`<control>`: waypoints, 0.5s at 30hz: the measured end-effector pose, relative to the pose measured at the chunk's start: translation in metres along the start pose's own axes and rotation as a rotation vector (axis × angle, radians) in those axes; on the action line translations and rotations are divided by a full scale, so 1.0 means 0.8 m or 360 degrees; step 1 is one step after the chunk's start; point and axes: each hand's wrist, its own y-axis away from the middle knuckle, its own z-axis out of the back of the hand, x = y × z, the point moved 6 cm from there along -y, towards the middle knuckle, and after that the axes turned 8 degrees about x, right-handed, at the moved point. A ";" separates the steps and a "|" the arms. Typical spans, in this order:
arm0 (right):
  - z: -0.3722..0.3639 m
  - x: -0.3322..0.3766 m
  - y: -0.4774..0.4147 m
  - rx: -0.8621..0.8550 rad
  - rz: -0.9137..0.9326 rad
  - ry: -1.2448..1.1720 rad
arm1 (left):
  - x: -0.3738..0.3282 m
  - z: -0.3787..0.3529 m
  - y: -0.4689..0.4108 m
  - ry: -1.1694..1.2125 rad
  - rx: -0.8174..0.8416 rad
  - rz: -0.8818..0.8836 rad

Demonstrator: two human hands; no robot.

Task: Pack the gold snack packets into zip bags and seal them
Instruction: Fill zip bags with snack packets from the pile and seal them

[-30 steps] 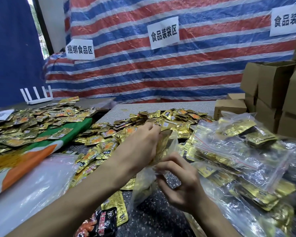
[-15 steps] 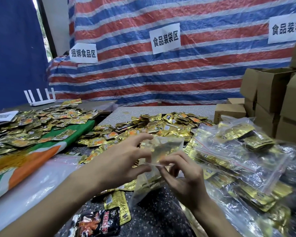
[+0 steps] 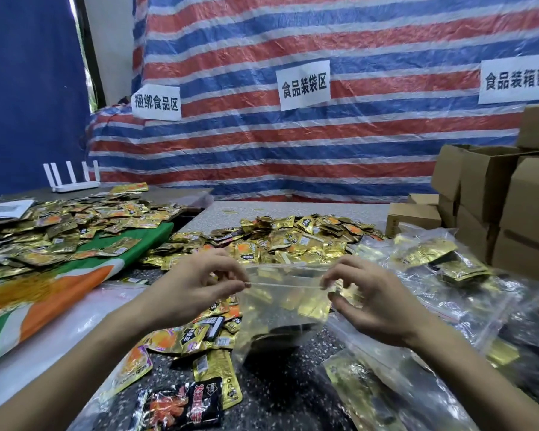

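A clear zip bag (image 3: pixel 280 306) with gold snack packets inside hangs between my hands above the speckled table (image 3: pixel 287 399). My left hand (image 3: pixel 193 287) pinches the left end of the bag's zip strip. My right hand (image 3: pixel 367 300) pinches the right end, so the strip is stretched flat between them. A heap of loose gold snack packets (image 3: pixel 293 241) lies just behind the bag, and more of them (image 3: pixel 184 340) lie under my left wrist. Filled zip bags (image 3: pixel 442 275) are piled to the right.
Another spread of gold packets (image 3: pixel 59 225) covers a green and orange sheet (image 3: pixel 84 284) at left. Cardboard boxes (image 3: pixel 511 200) stack at the right edge. A black and red snack packet (image 3: pixel 181 409) lies near the front. A white router (image 3: pixel 75 178) stands at back left.
My left hand came out of the bag's mouth and both hands moved apart to the ends of the zip strip. The bag now hangs stretched flat between them.
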 end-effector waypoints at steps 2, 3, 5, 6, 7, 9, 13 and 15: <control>0.010 0.006 -0.003 0.0005 0.0047 0.0017 | -0.003 0.004 0.002 0.0036 -0.0120 -0.0045; 0.017 0.009 -0.004 -0.0018 0.0064 -0.0003 | -0.007 0.008 0.004 0.0053 -0.0202 -0.0069; 0.030 0.015 -0.006 -0.0070 0.0062 -0.0123 | -0.013 0.020 0.008 0.0093 -0.0372 -0.0119; 0.035 0.016 -0.007 -0.0095 0.0039 -0.0217 | -0.015 0.026 0.010 0.0124 -0.0457 -0.0131; 0.040 0.016 -0.007 -0.0125 0.0005 -0.0321 | -0.013 0.032 0.012 0.0182 -0.0532 -0.0124; 0.047 0.013 -0.008 -0.0176 -0.0097 -0.0510 | -0.005 0.039 0.013 0.0379 -0.0627 -0.0066; 0.040 0.003 -0.012 -0.0017 -0.0368 -0.0702 | 0.012 0.032 0.011 0.0725 -0.0732 0.0057; 0.037 0.001 -0.012 0.0069 -0.0453 -0.0828 | 0.015 0.027 0.009 0.0815 -0.0763 0.0063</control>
